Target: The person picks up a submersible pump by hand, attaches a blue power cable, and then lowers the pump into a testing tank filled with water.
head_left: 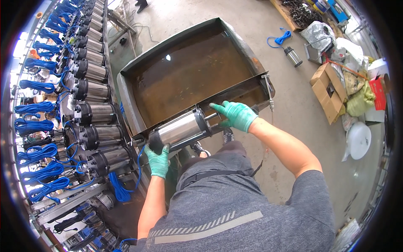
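Observation:
A shiny steel pump motor (178, 128) with black end caps lies tilted across the support along the tank's near edge. My left hand (158, 161), in a green glove, grips its lower-left black cap, with the thumb on the near side. From the motor's upper-right end a thin metal shaft (211, 116) sticks out. Beside that shaft is my green-gloved right hand (238, 115), fingers and thumb spread around the tip; whether they touch it I cannot tell. A blue cable (140, 166) hangs near the left cap.
Beyond the motor stands a metal tank (126, 94) of brown water. Along the left runs a rack of similar steel motors (98, 113) with coiled blue cables (40, 152). On the right floor lie another motor (292, 56), an opened cardboard box (328, 92) and bags (354, 52).

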`<act>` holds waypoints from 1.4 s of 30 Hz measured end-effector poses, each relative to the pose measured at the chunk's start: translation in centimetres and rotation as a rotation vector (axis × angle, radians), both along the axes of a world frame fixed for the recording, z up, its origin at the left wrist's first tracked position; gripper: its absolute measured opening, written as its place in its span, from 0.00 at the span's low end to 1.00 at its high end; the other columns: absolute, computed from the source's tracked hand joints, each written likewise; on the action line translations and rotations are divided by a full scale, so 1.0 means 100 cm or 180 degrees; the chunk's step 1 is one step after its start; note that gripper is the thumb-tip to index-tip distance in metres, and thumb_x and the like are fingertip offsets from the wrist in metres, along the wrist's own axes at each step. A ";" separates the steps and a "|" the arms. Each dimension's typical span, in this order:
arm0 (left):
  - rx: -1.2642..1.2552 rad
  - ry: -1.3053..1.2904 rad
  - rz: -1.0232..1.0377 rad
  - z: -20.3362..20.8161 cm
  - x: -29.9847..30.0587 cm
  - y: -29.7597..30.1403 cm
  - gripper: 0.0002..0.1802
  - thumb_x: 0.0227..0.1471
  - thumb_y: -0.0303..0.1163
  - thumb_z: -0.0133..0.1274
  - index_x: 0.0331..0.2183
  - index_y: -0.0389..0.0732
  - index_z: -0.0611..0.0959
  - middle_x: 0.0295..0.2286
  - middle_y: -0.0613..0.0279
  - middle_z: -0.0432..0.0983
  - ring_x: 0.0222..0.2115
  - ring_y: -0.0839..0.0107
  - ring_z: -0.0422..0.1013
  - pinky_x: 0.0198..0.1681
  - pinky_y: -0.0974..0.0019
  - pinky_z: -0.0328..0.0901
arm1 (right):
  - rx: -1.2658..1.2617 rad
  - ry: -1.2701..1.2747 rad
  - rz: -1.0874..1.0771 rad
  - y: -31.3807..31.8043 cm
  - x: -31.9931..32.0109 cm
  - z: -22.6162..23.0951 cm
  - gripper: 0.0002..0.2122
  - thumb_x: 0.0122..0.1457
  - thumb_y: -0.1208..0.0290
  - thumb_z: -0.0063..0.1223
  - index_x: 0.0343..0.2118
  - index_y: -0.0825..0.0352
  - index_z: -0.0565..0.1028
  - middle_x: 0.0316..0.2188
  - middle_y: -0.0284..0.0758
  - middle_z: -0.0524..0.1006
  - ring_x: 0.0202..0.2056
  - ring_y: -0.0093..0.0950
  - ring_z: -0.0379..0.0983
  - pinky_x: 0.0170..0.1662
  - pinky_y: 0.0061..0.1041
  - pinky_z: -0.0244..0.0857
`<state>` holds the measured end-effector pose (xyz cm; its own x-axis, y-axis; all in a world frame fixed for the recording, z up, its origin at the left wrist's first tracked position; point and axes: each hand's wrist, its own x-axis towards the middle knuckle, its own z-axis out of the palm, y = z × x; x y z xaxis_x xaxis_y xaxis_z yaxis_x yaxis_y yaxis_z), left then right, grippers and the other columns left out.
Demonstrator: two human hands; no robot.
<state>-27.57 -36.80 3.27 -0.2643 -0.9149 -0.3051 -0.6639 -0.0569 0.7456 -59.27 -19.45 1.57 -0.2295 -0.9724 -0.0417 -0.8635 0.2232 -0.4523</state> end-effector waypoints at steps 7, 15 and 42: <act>-0.0310 -0.0088 -0.0243 -0.025 0.013 -0.008 0.53 0.48 0.37 0.70 0.63 0.31 0.54 0.55 0.44 0.64 0.52 0.59 0.66 0.56 0.63 0.63 | 0.0196 -0.0828 -0.0061 -0.007 -0.015 -0.013 0.23 0.59 0.55 0.57 0.55 0.62 0.74 0.35 0.43 0.79 0.37 0.43 0.78 0.41 0.38 0.72; -0.0185 0.0039 -0.0222 -0.035 0.021 -0.013 0.53 0.47 0.38 0.71 0.62 0.28 0.55 0.56 0.44 0.62 0.57 0.58 0.61 0.63 0.62 0.54 | 0.0498 -0.1975 -0.0730 -0.016 -0.007 -0.015 0.22 0.62 0.48 0.55 0.45 0.65 0.80 0.39 0.46 0.81 0.41 0.46 0.77 0.46 0.37 0.70; -0.0353 0.0188 -0.0178 -0.034 0.019 -0.011 0.47 0.46 0.32 0.71 0.58 0.32 0.59 0.52 0.49 0.65 0.53 0.60 0.63 0.60 0.63 0.57 | 0.0147 -0.1576 -0.4441 0.099 -0.086 -0.096 0.26 0.58 0.54 0.62 0.50 0.67 0.66 0.31 0.40 0.75 0.28 0.35 0.73 0.32 0.37 0.70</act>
